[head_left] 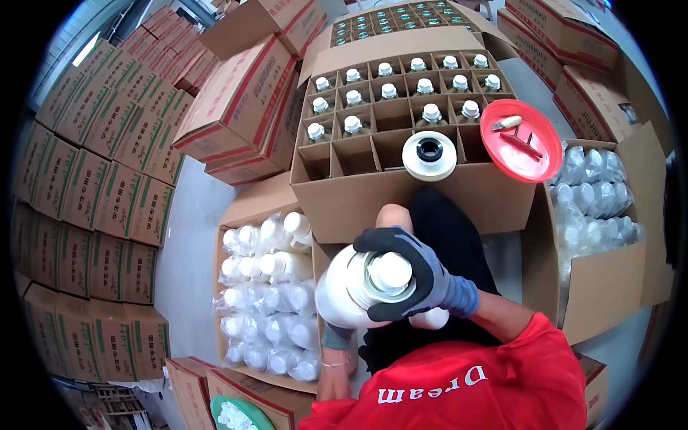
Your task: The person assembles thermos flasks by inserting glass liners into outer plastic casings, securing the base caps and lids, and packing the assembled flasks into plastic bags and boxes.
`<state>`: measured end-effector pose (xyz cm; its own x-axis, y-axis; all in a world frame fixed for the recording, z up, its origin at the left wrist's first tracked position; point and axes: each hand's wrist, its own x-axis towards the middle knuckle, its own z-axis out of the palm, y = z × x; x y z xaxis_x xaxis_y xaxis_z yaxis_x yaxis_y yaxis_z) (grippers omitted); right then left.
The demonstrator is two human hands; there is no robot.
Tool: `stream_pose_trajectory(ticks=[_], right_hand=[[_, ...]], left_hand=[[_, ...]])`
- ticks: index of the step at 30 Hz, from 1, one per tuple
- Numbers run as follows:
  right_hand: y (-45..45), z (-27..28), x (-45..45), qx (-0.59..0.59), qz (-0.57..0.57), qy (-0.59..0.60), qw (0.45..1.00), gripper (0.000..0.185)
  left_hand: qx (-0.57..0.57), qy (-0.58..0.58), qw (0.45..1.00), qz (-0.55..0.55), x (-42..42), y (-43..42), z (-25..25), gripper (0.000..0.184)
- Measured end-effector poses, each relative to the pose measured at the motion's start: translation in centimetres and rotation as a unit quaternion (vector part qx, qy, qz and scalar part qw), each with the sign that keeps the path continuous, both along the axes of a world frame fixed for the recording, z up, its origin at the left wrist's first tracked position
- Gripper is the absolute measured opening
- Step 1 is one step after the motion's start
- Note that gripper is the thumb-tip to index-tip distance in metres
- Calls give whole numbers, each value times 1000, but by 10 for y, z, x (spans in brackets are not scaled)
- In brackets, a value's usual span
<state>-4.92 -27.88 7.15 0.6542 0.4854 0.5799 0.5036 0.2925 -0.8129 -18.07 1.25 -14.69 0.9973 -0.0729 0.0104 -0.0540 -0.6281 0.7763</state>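
Note:
A large white bottle (340,290) with a white cap is held in front of the red shirt. My right hand (423,276), in a grey and black glove, wraps its fingers round the bottle's neck and cap. Under the bottle is my left hand (338,335); only its gloved wrist part shows, and the bottle hides its fingers. Ahead stands a divided carton (408,190) with capped bottles in many of its compartments. A round white object with a black ring (441,163) rests on the carton's near edge.
A red dish (542,154) with small tools sits at the carton's right corner. Open boxes of plastic-wrapped white bottles stand left (251,294) and right (595,193). A green bowl (221,405) of white caps is at the lower left. Stacked cartons (107,158) line the left side.

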Motion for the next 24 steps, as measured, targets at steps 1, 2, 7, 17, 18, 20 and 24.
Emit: stream_pose_trajectory(ticks=[1,2,7,17,18,20,24], right_hand=[[3,-9,2,-2,5,-4,1000,92],[6,-22,4,-6,11,-5,1000,95],[-40,-105,-41,-285,-123,-16,951,102],[-77,-134,-65,-546,16,-173,819,93],[-87,-110,-61,-520,-16,-171,837,93],[-110,-59,-44,-464,-88,-192,860,89],[-107,-26,-22,-383,-69,-404,828,87]], left_hand=[[17,-8,1000,-3,3,11,-1,75],[30,-11,999,-6,3,18,-5,75],[82,-25,996,-36,4,42,-28,75],[85,-41,995,-45,-10,32,-48,74],[82,-30,995,-46,-12,28,-42,75],[80,-15,995,-49,-15,21,-36,76],[65,-14,997,-50,-7,17,-31,72]])
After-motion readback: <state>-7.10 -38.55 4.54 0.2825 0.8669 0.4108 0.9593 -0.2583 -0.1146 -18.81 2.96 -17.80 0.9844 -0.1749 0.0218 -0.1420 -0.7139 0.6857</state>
